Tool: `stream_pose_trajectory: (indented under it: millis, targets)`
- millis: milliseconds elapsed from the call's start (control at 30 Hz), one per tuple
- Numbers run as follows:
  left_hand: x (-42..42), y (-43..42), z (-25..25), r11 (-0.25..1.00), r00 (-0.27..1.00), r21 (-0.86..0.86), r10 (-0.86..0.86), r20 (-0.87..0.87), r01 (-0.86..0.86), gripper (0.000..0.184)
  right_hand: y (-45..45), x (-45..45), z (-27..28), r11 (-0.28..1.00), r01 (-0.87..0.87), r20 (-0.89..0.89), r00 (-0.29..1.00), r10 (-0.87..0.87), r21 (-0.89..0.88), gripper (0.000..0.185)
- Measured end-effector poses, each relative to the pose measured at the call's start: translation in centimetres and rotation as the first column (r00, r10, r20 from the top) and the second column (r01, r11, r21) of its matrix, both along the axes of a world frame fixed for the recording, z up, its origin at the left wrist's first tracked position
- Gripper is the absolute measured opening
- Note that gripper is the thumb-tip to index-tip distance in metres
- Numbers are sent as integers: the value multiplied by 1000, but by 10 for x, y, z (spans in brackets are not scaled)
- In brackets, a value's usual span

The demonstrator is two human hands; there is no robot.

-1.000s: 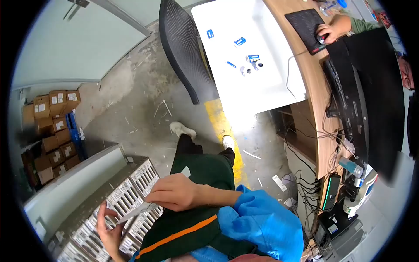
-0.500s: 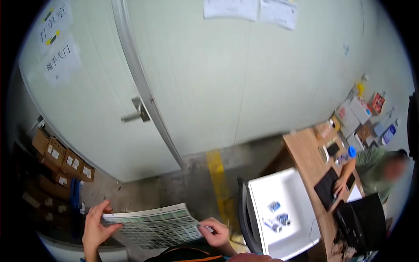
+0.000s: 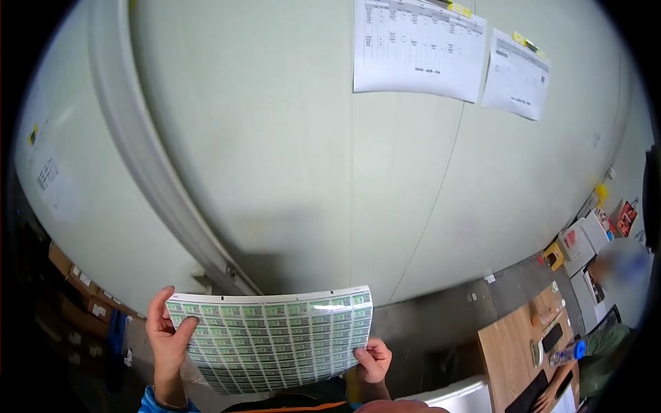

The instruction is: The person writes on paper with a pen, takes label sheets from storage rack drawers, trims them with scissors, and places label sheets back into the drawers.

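Note:
A large sheet of small green printed labels [image 3: 279, 337] with a white top margin spans between my two hands at the bottom of the head view. My left hand [image 3: 169, 334] grips its left edge, thumb on the printed face and fingers behind. Lower on the right edge, my right hand [image 3: 373, 359] pinches the sheet with the thumb on top. The sheet bows slightly and shines near its upper right. Its lower part is hidden by its own curve and my body.
A pale wall panel [image 3: 296, 172] stands ahead with printed papers [image 3: 420, 48] taped up. The door handle [image 3: 201, 279] is partly behind the sheet. Cardboard boxes [image 3: 82, 282] are stacked at left. At right, a person's arm [image 3: 551, 392] rests on a wooden desk [image 3: 509, 344] near a white bin [image 3: 454, 398].
My view has moved closer to the wall and its papers. The label sheet has been raised and tilted, so its printed face shows more fully. Both hands keep hold of it.

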State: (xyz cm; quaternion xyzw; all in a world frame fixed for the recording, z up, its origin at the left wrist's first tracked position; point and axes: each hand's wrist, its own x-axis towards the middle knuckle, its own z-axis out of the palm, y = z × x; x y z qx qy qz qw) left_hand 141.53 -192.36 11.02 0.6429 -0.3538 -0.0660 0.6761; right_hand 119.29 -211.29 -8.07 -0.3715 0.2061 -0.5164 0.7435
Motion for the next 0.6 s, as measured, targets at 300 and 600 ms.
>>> stream_pose_trajectory:
  millis: [300,600]
  targets:
    - [42,-94,-8,985,987,74,150,60,-154,25,-89,46,-25,989,-143,-102,985,138,-45,18]
    - [42,-124,-2,977,999,211,-29,-33,35,40,-106,57,-10,983,-183,-248,954,169,-33,22]
